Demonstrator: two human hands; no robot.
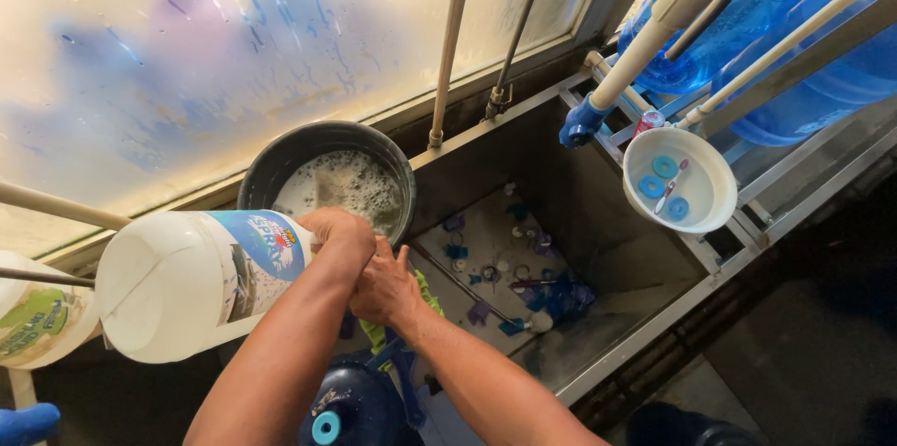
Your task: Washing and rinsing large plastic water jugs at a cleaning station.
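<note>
We find both hands working together at the near edge of a steel sink [598, 250]. The left hand [338, 233] grips the neck end of a white jug [187, 283], fingers curled shut around it; the jug lies on its side, base toward the left, with a blue label facing up. The right hand [385, 289] presses against the left from below, fingers bunched together at the same neck; a green cloth [428, 292] shows just beside it, but we cannot tell whether the fingers clamp it.

Directly behind the hands stands a black bucket [327, 175] holding foamy water. The sink floor carries scattered blue caps [509, 325] and small rings. A white bowl [679, 180] sits on the rack at right, holding blue rings and a small brush. Large blue bottles [794, 63] lie on the rack above it. A dark blue bottle [350, 404] with a blue cap stands below the forearms. A second white jug with a green label [42, 320] lies at the far left.
</note>
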